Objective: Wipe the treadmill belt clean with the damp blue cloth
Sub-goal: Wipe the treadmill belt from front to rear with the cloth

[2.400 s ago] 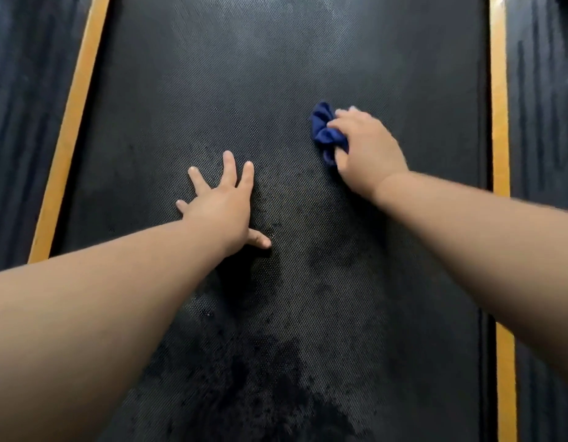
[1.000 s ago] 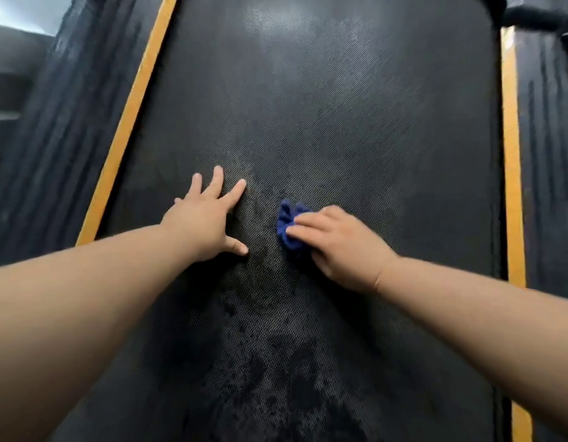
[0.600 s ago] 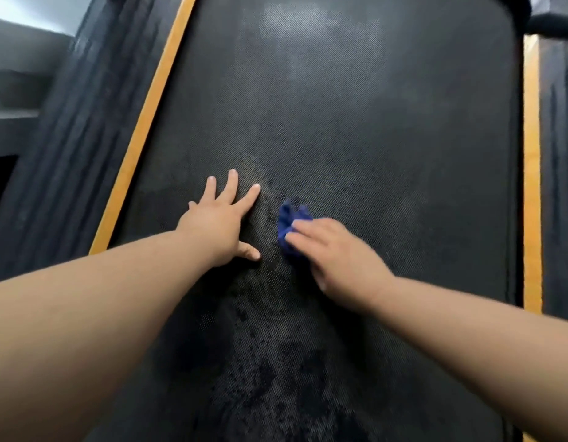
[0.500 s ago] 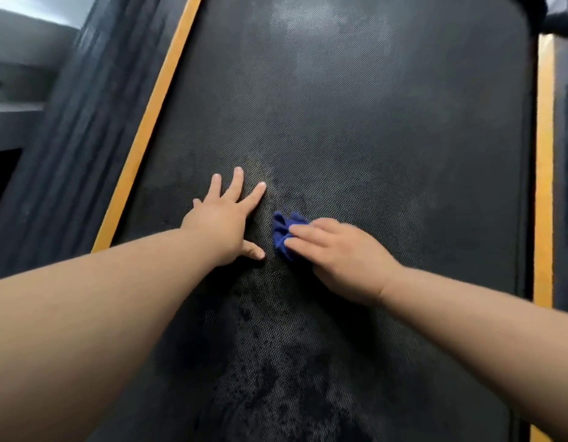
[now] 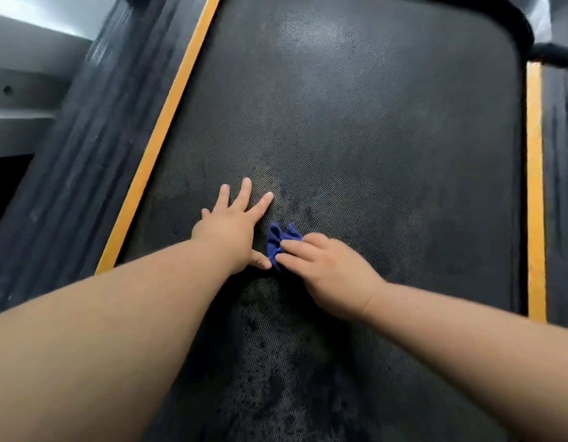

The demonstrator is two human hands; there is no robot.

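Observation:
The black textured treadmill belt [image 5: 356, 129] fills the view, with dark blotches on its near part. My left hand [image 5: 234, 228] lies flat on the belt, fingers spread and straight. A small bunched blue cloth [image 5: 276, 239] sits on the belt just right of my left thumb. My right hand [image 5: 327, 272] covers most of the cloth and holds it against the belt, fingers curled over it; only the cloth's left edge shows.
Orange strips run along the belt's left edge [image 5: 161, 129] and right edge [image 5: 535, 186]. Ribbed black side rails [image 5: 68, 161] lie outside them. A grey frame part [image 5: 17, 100] stands at the far left. The belt's far end curves under a black cover [image 5: 515, 17].
My right hand has drawn the cloth from the belt's right side to the middle and then a little further left, up against my left thumb. My left hand has stayed flat.

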